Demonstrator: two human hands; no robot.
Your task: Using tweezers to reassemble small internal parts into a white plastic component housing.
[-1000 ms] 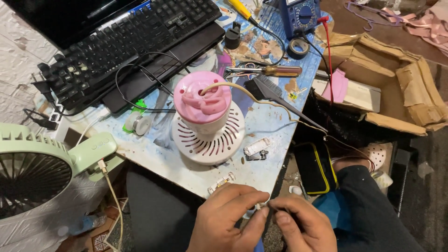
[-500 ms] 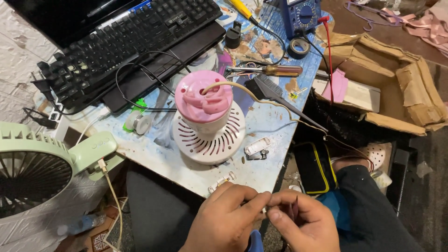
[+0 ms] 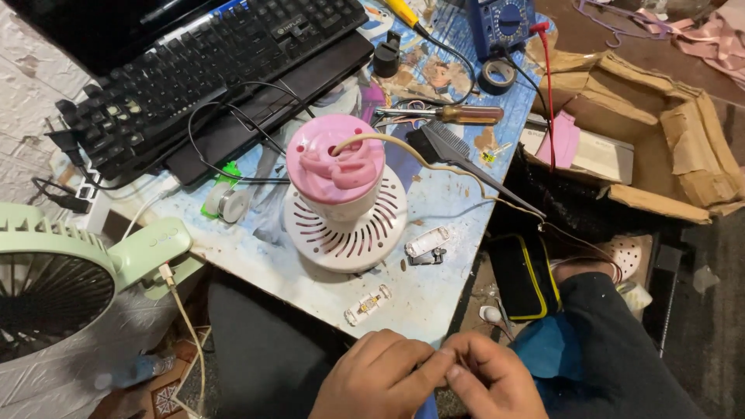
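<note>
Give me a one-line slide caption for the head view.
Both hands, left hand and right hand, pinch together below the table edge, near a pink-and-white appliance.

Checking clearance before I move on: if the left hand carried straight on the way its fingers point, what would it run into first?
The left hand points rightward, fingertips already pinched against the right hand; that comes first. Whatever small thing they pinch is too small to identify.

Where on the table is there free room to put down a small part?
The widest bare patch lies on the table right of the white vented base, between the black brush and the small white part. A narrower strip runs along the near edge, left of the small board. The far end, around the keyboard, screwdriver and multimeter, is crowded.
</note>
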